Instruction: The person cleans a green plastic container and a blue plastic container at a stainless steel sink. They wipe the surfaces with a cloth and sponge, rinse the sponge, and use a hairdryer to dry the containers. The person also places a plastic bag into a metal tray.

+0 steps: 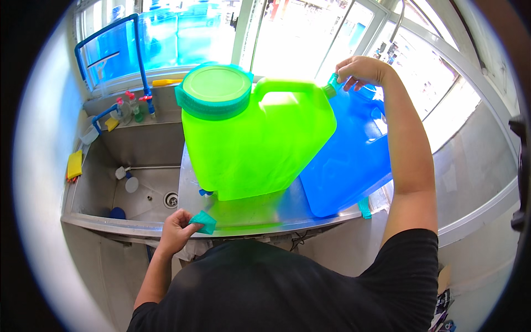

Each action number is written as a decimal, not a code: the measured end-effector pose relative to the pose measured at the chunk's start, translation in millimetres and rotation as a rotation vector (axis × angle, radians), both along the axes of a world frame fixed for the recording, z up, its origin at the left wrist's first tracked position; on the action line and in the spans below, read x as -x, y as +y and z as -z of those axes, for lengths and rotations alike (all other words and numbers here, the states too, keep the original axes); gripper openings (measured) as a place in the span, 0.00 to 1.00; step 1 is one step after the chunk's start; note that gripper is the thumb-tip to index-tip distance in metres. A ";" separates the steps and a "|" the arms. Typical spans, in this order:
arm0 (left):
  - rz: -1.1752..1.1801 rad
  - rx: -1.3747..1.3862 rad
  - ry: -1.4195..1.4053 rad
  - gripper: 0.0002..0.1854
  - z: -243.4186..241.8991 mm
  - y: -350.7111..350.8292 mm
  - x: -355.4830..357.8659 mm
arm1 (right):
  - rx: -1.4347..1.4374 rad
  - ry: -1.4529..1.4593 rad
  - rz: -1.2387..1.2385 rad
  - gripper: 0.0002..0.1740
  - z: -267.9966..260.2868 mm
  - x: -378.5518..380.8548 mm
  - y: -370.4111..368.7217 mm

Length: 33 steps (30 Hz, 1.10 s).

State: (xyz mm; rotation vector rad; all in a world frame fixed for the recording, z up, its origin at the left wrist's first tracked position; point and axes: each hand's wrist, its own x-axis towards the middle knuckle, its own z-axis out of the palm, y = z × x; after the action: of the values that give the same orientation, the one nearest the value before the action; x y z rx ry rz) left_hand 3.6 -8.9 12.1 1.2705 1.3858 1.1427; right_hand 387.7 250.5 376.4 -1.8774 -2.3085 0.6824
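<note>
A bright green plastic water jug [257,149] stands upright on the steel counter in front of me. Teal plastic film [215,110] wraps the rim of its wide round lid [218,83]. My right hand [363,70] reaches over to the small spout cap [330,91] and pinches a piece of teal film [334,79] there. Low by the counter's front edge, my left hand [176,232] holds another teal film piece [204,222] between thumb and fingers. Beside the green jug, a blue plastic jug [332,174] is partly hidden by it and by my right arm.
To the left is a steel sink [141,199] with a drain [171,200]. Pump bottles [133,108], a blue pipe with a red-handled tap [146,98] and a yellow sponge [75,164] line its edges. A teal strip [365,207] hangs at the counter's right front. Windows [298,37] stand behind.
</note>
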 end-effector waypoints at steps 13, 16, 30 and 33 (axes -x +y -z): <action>-0.048 0.009 -0.074 0.10 1.2 -18.5 -4.9 | -0.089 0.040 -0.083 0.27 11.6 -7.0 -6.2; -0.063 0.014 -0.093 0.10 5.3 -18.8 -3.8 | 0.024 0.096 -0.077 0.31 15.1 -10.3 -4.7; 0.016 0.023 -0.081 0.07 9.6 -13.3 11.2 | -0.373 -0.127 -0.096 0.38 21.2 -1.0 -26.7; 0.033 0.042 -0.228 0.08 5.3 -5.3 17.7 | -0.655 -0.027 -0.019 0.29 10.5 13.2 -80.5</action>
State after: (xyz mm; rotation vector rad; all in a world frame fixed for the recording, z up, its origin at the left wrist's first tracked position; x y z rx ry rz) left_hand -14.1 -14.1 6.8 1.0927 1.2091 1.1902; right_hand 374.5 170.0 365.9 -1.5518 -2.1857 -0.1082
